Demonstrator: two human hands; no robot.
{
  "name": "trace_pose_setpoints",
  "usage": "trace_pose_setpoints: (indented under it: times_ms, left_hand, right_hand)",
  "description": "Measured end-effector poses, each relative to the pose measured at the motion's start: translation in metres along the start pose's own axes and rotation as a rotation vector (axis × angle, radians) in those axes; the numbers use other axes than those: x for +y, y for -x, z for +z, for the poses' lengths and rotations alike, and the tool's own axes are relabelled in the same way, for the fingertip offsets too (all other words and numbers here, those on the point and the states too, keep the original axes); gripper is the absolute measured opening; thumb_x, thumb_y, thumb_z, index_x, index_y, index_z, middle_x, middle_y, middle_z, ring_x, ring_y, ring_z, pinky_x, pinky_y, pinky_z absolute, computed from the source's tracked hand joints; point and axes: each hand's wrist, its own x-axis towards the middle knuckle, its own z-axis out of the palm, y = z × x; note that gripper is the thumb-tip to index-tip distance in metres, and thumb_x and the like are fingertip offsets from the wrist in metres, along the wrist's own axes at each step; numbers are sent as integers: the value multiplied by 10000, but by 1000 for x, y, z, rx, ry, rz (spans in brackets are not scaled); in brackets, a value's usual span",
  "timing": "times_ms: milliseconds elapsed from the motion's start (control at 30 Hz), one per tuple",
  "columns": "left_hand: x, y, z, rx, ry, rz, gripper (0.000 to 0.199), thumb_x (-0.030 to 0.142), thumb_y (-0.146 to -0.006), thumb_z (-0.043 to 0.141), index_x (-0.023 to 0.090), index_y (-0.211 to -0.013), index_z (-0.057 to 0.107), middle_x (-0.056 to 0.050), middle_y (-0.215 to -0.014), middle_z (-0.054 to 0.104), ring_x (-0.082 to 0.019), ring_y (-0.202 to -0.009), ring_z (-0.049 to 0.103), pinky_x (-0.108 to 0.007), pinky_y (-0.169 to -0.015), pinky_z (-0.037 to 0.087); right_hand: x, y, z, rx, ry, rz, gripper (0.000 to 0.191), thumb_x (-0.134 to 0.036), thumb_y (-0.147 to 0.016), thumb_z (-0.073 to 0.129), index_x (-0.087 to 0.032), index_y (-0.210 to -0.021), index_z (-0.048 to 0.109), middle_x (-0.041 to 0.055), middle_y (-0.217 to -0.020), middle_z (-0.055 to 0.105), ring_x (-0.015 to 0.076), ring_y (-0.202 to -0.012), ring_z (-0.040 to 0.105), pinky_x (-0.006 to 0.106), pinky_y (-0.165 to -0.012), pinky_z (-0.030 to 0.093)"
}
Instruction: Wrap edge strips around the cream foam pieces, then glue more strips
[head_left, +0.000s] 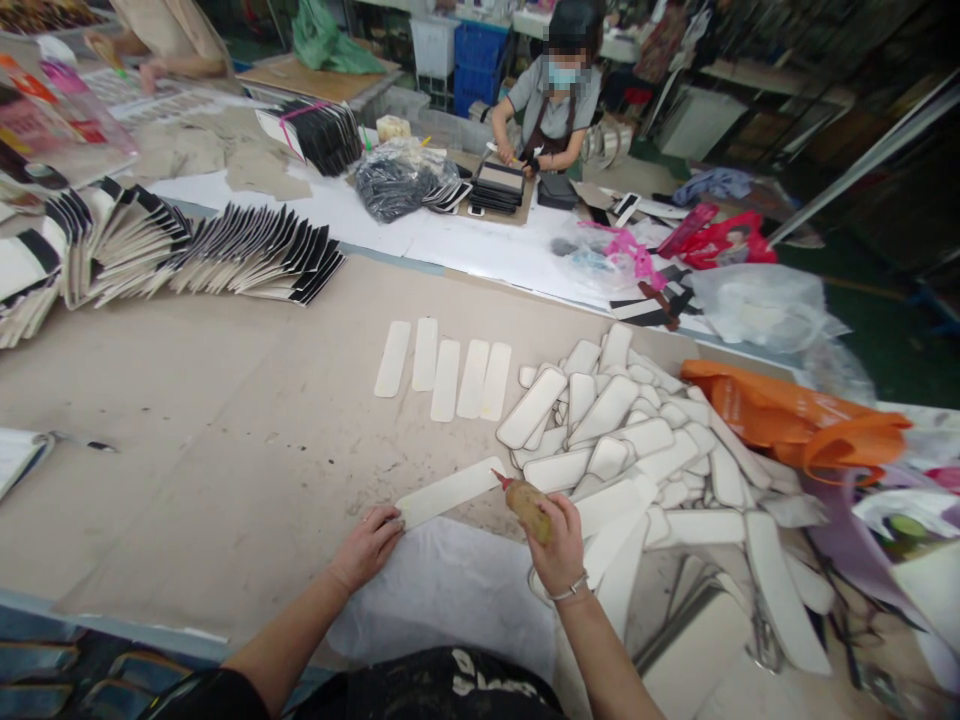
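Note:
My right hand point(559, 545) is wrapped round a yellowish-brown squeeze bottle point(531, 508) with a red nozzle. The nozzle tip meets the far right end of a long pale strip point(450, 492) with rounded ends, lying slantwise on the table. At the strip's near left end, my left hand point(373, 540) holds it, fingers close together. Beyond the strip, several shorter pale pieces point(446, 380) lie side by side. Right of the bottle spreads a loose heap of pale rounded pieces point(611, 410) with dark edges.
Fanned stacks of black-and-cream pieces point(255, 250) stand at the left on the brown-covered table point(225, 400). An orange bag point(787, 410) lies beyond the heap. Across the table a masked co-worker point(559, 100) handles a dark stack point(499, 187). A pen point(86, 442) lies far left.

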Motion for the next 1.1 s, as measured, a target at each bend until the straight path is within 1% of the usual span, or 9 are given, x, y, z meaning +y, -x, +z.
trace_pose_setpoints:
  times_ms: [100, 267, 433, 567, 700, 867, 967, 1033, 1100]
  left_hand:
    - [-1, 0, 0, 0, -9, 6, 166, 233, -873, 481, 206, -969, 614, -70, -1005, 572, -188, -958, 536, -358, -833, 491]
    - [0, -1, -2, 6, -25, 16, 161, 235, -868, 492, 206, -960, 621, -73, -1009, 578, -191, -958, 545, -359, -832, 496]
    - [3, -2, -3, 15, -39, 20, 159, 235, -872, 486, 204, -947, 623, -74, -1002, 577, -189, -956, 552, -351, -836, 496]
    - [4, -4, -4, -2, -57, 11, 163, 230, -877, 472, 195, -935, 621, -83, -1004, 572, -197, -955, 550, -367, -845, 490]
    - [5, -8, -7, -93, -73, 17, 168, 227, -876, 456, 198, -924, 614, -70, -976, 574, -192, -932, 552, -360, -839, 492]
    - [11, -17, -8, -253, -128, -8, 180, 168, -871, 402, 170, -833, 578, -67, -888, 570, -149, -753, 579, -281, -705, 507]
    - [13, -24, -9, -332, -184, -44, 168, 136, -846, 401, 156, -788, 557, -73, -863, 569, -138, -697, 577, -259, -670, 493]
    - [12, -30, -14, -381, -217, -70, 144, 144, -831, 417, 154, -781, 551, -72, -864, 572, -140, -698, 577, -255, -667, 484]
    - [11, -33, -22, -430, -236, -92, 140, 166, -833, 416, 154, -797, 551, -71, -882, 575, -141, -702, 576, -254, -667, 475]
  right_hand:
    - [0, -5, 3, 17, 2, 29, 357, -247, -774, 606, -192, -1109, 495, 111, -1105, 442, 248, -1025, 463, 500, -848, 465]
    - [6, -8, 3, 5, 10, 31, 368, -221, -766, 600, -203, -1119, 497, 102, -1105, 448, 246, -1033, 463, 493, -859, 464]
    - [9, 6, -4, 20, 23, 66, 377, -227, -761, 603, -204, -1123, 501, 109, -1110, 451, 250, -1037, 462, 491, -869, 460]
    - [4, 21, -6, -2, 7, 91, 387, -192, -758, 598, -210, -1129, 488, 113, -1132, 434, 254, -1056, 452, 492, -884, 456]
    - [-14, 28, 0, -32, -32, 87, 409, -199, -750, 616, -219, -1132, 471, 110, -1132, 434, 260, -1055, 454, 501, -883, 456]
    - [-33, 28, 16, -67, -105, 4, 396, -227, -756, 623, -222, -1125, 478, 106, -1120, 445, 257, -1026, 479, 471, -854, 481]
    - [-28, 31, 16, -37, -69, 29, 364, -250, -775, 600, -214, -1121, 492, 117, -1124, 454, 267, -1027, 486, 475, -850, 481]
    - [-19, 32, 9, -13, -45, 89, 378, -298, -774, 608, -206, -1121, 490, 122, -1116, 463, 274, -1022, 490, 488, -857, 471]
    - [-9, 34, -2, 25, -44, 152, 409, -361, -759, 625, -194, -1107, 491, 123, -1094, 477, 280, -1013, 495, 486, -865, 459]
